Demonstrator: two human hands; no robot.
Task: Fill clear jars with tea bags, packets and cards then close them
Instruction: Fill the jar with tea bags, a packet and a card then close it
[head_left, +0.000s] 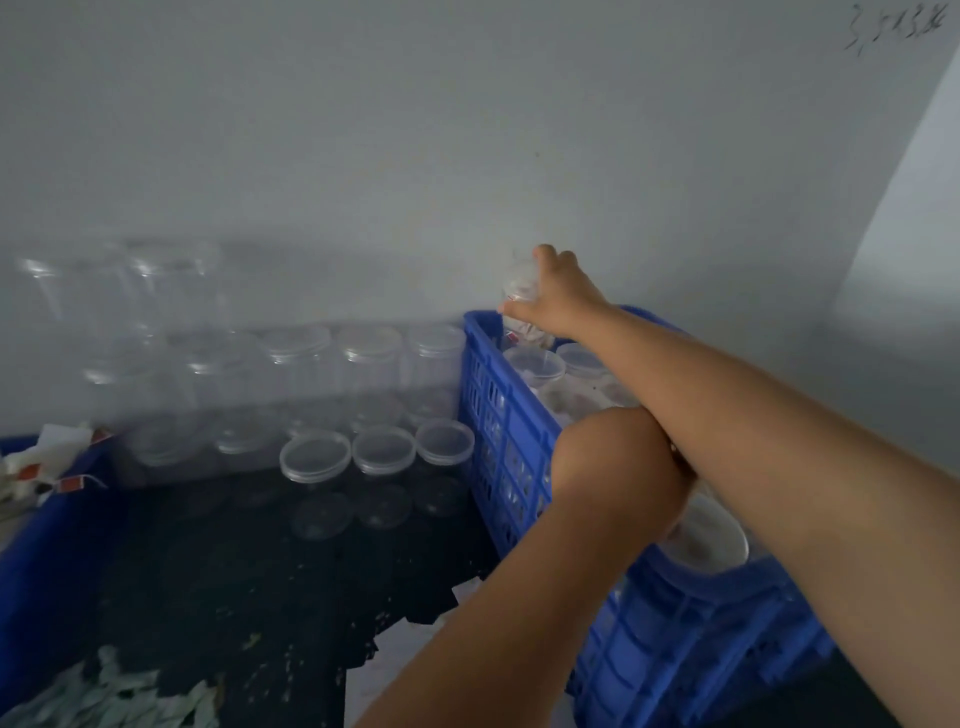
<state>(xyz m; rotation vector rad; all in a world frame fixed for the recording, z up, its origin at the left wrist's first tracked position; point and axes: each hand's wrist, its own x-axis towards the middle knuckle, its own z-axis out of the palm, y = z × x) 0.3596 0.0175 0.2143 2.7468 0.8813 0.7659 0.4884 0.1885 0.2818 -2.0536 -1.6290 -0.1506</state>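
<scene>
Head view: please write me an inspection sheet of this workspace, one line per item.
Surface: dark table top, strewn with crumbs.
Job's things: empty clear jars stacked by the wall; loose lids before them; closed jars in the blue crate.
Clutter: tea bags in a blue bin at left; pale packets near left.
Hands: right hand grips a filled jar over the crate's far end; left hand mostly hidden under the right forearm.
Cables: nothing seen.
Surroundings: pale wall, scribble at top right.
</scene>
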